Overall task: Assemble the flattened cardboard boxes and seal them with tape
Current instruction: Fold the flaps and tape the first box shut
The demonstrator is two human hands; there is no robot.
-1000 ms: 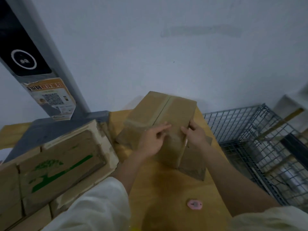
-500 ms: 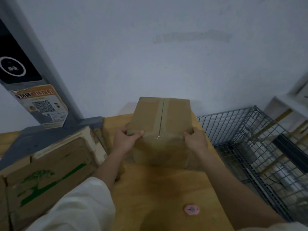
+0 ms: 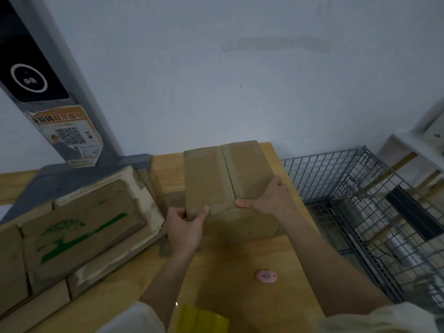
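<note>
An assembled brown cardboard box (image 3: 206,179) stands on the wooden table (image 3: 235,296), with a strip of tape (image 3: 222,174) along its top seam. My left hand (image 3: 186,227) grips the box's near left corner, thumb on top. My right hand (image 3: 269,199) lies over the near right edge, with its fingers reaching to the tape end at the seam. A yellow tape roll (image 3: 201,319) shows at the bottom edge of the view.
A stack of flattened cardboard with a green print (image 3: 72,234) leans at the left. A small pink cutter (image 3: 266,276) lies on the table near me. A wire cage (image 3: 360,212) stands right of the table. A grey kiosk post (image 3: 48,92) rises at the back left.
The box was tilted a second ago and now sits level with its taped top up. My hands shifted from its sides to its near top edge.
</note>
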